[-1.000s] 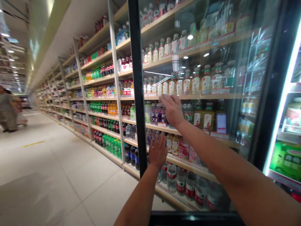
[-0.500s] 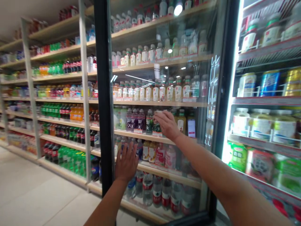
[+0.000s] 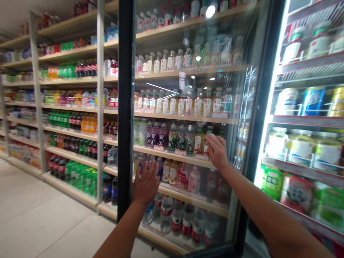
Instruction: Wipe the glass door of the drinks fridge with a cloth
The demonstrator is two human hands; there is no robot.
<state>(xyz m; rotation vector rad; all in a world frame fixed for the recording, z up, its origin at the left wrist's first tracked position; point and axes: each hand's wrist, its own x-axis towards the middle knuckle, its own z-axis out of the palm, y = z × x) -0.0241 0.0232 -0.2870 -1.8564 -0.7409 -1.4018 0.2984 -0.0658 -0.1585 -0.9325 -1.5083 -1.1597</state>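
One black-framed door [image 3: 125, 107] of glass stands before both grips. The left grip [image 3: 146, 184] is wide, fingers spread, palm toward the glass, just right of the door's left edge. The right grip [image 3: 219, 154] is higher, its fingers bent and close together; a pale patch shows at their tips, and I cannot tell whether it holds anything. Nor can I tell whether either touches the glass. Through the door, one shelf [image 3: 169, 155] bears three purple bottles [image 3: 156, 135], three dark green bottles [image 3: 181, 139] and two yellow bottles [image 3: 199, 141], one partly behind the right grip. Lower down are two pink bottles [image 3: 194, 179]. At right, a lit fridge [image 3: 306, 120] shows three cans [image 3: 313, 101] and three pouches [image 3: 298, 193] in front.
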